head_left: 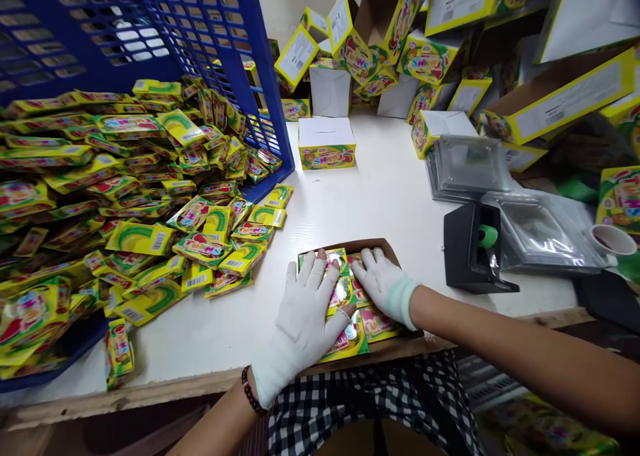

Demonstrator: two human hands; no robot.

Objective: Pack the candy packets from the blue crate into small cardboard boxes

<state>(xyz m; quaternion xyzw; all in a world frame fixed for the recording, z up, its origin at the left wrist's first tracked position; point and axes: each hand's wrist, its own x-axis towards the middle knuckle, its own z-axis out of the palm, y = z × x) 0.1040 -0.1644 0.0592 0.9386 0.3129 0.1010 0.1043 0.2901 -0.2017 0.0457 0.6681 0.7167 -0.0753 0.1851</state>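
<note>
While both hands lie palm down with fingers extended, an open carton (369, 244) sits beneath them near the table's front edge, holding flat yellow-and-green packs (369, 326) set side by side. The left hand (305, 306) spans the carton's left side, its thumb and fingers spread over the packs; the right hand (383, 283) presses flat at the right, fingers extended. Neither is closed around anything.

To the left, a blue crate (273, 83) with a latticed plastic wall contains a jumbled heap of similar packs (135, 183), some spilling past its rim onto the table (385, 189). Smooth white tabletop stretches between the carton and a closed box (327, 155) farther back; rough wood lines the front edge. Right of the carton stand a black tape dispenser (461, 246) and glossy, clear plastic packages (545, 229), with angular printed cartons (430, 59) piled behind. White knit gloves leave some fingertips bare.
</note>
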